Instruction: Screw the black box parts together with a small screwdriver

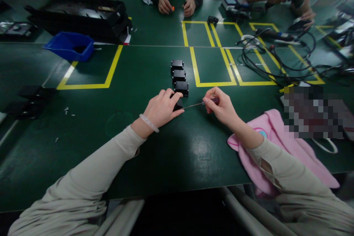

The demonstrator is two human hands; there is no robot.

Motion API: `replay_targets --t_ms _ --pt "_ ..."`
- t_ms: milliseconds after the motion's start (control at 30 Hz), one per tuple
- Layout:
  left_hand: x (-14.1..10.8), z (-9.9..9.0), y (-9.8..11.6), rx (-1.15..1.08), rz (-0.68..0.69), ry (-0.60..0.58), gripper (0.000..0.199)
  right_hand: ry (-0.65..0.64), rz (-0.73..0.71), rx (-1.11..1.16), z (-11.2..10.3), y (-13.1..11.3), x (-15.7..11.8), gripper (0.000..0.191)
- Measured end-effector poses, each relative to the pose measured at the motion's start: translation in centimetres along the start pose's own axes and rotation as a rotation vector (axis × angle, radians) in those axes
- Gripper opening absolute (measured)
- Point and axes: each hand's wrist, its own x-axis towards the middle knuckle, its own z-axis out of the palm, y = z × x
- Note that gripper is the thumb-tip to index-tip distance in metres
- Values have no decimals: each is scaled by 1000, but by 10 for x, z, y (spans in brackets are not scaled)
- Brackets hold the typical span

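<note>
My left hand [163, 107] is closed over a small black box [177, 105] on the green table, its fingers covering most of it. A screwdriver [215, 101] is gripped by its handle in my right hand [221, 106]. The thin shaft points left, and its tip reaches the box's near right side by my left thumb; whether it sits in a screw I cannot tell. Beyond my left hand, three similar black boxes [179, 75] stand in a row leading away from me, with small bright screws at their sides.
Left lie loose screws [66, 110] and more black boxes [29, 101]. A blue bin [70, 46] stands before black trays [80, 14]. Right are a pink cloth [279, 147] under my forearm, a blurred-out item [312, 112] and tangled cables [265, 59]. Co-workers' hands [177, 6] rest across the table.
</note>
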Motion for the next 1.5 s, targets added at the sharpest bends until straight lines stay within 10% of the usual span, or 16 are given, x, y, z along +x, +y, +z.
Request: replay_targets --t_ms 1500 --pt "0 -1 1 -1 -9 -9 51 -10 -14 54 -1 1 1 26"
